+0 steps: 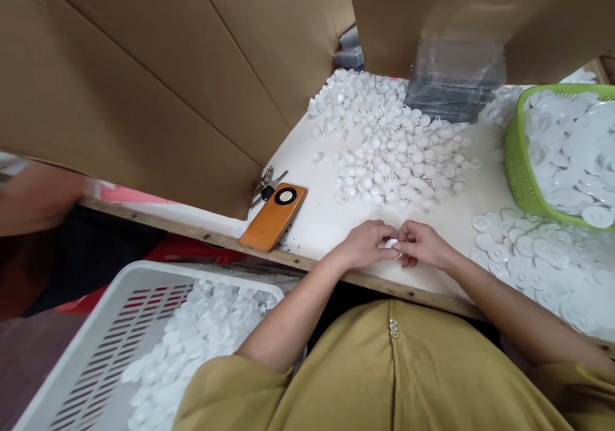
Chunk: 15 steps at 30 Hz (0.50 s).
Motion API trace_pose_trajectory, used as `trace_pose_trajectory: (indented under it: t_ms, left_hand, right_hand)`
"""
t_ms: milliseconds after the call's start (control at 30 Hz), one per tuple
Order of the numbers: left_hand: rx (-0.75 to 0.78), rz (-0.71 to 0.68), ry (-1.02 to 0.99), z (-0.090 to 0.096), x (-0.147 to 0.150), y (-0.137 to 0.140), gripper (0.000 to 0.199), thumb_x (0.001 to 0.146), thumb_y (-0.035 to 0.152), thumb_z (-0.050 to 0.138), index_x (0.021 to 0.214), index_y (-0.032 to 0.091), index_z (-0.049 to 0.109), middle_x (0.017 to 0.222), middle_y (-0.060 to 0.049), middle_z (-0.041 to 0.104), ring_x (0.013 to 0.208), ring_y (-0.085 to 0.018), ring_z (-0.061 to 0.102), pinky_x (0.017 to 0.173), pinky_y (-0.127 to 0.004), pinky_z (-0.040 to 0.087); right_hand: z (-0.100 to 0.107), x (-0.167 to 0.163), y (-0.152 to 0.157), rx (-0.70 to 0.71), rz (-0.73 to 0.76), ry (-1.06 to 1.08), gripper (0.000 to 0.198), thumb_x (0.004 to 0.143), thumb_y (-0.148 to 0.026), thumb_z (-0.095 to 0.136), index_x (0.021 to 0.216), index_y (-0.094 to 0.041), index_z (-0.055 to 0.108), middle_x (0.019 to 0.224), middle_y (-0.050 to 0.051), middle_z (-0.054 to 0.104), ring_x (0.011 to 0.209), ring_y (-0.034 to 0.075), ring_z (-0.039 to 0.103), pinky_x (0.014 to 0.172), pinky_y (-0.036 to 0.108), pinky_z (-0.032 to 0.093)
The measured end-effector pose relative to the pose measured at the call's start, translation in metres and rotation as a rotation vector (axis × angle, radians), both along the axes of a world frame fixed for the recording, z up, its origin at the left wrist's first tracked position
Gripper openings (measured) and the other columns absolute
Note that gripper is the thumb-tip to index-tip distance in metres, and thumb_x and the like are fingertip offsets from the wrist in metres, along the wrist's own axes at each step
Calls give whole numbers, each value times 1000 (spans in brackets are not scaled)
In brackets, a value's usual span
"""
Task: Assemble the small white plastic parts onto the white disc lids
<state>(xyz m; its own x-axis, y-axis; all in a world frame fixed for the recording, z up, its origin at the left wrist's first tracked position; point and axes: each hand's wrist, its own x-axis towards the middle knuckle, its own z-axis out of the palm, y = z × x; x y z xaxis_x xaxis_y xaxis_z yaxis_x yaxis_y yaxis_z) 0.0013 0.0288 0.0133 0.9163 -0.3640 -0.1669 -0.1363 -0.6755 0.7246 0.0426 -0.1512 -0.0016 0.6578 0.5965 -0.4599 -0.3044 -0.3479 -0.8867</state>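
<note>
My left hand (369,244) and my right hand (419,244) meet over the front edge of the white table. Between their fingertips is a small round white plastic piece (392,244), pinched from both sides and partly hidden by the fingers. Just beyond my hands spreads a heap of small white plastic caps (384,155), some with thin loops. To the right of my right arm lies a pile of flat white discs (533,258), each with a raised ring in the middle.
A green basket (516,162) full of white discs stands at the right. An orange phone (269,226) and keys (266,184) lie by a cardboard panel (144,85). Bagged grey pieces (456,79) sit at the back. Below left, a white crate (110,309) holds white parts. Another person's arm (43,194) shows at far left.
</note>
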Motion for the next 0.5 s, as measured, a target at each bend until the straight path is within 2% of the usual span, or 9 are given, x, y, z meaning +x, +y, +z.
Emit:
trace_pose_trajectory:
  t_ms: [67,167,233,300,400,500]
  left_hand:
    - [-150,60,40,2,-13,0,25,79,40,64,97,22,66,82,0,62,76,-14,56,68,-24,41]
    - [-463,234,164,1,-26,-3,36,80,45,63,104,18,62,80,0,62,73,-13,56,67,-24,43]
    - [-648,370,231,-1,-31,-5,47,76,47,67,109,15,59,80,-2,63,72,-13,57,67,-25,46]
    - [-728,496,252,-2,-35,-6,51,72,48,71,107,13,60,81,-3,64,71,-13,57,68,-26,48]
    - [-628,633,173,3,-46,6,46,68,48,73,99,15,65,85,-4,67,73,-14,58,71,-28,49]
    - [-324,761,81,16,-78,51,45,68,51,69,99,18,67,94,-5,70,80,-19,61,77,-32,49]
  right_hand:
    - [0,-10,0,87,-32,-22,28,73,-36,68,78,-19,46,53,-4,60,48,14,62,42,20,47]
    - [6,-20,0,185,-70,-35,30,75,-42,66,85,-20,47,60,-4,61,55,15,64,49,23,50]
    - [11,-19,-4,197,-51,-49,31,77,-43,64,91,-21,49,67,-3,63,59,15,64,52,25,50]
    - [16,-13,-16,148,-37,-120,30,78,-43,64,95,-21,51,74,-1,65,63,16,65,57,27,51]
    - [22,7,-51,-93,-82,-423,22,80,-40,60,92,-22,56,83,3,66,72,19,64,67,33,51]
    - [23,33,-100,-512,-115,-846,18,81,-37,56,88,-21,60,86,8,64,75,24,61,69,39,48]
